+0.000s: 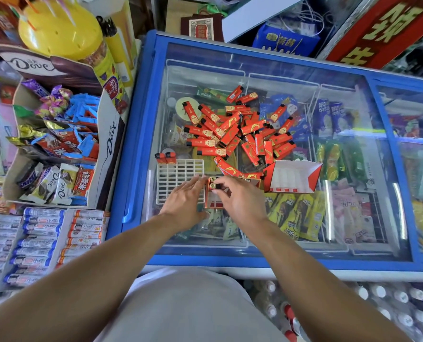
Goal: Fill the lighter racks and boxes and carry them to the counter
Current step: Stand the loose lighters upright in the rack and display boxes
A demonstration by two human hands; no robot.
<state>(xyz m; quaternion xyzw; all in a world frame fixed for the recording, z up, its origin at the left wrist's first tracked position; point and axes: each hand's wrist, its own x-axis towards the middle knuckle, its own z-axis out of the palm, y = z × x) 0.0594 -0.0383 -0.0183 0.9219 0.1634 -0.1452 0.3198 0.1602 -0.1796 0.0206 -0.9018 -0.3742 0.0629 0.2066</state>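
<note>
A heap of several red lighters (240, 129) lies on the glass lid of a blue chest freezer (141, 119). In front of it stands a white plastic rack (178, 174) with two lighters (165, 157) at its far left corner. A small red box (211, 193) beside the rack holds two upright lighters. My left hand (184, 201) rests with straight fingers against the box's left side. My right hand (237, 196) pinches a lighter (217, 186) at the box's top. An open, empty red and white box (292, 177) lies to the right.
A Dove display carton (106, 144) full of wrapped chocolate bars stands left of the freezer. Below it are trays of sausage sticks (42, 240). A yellow tub (59, 28) stands at the back left. Bottled drinks (378, 304) are stacked in front of the freezer, lower right.
</note>
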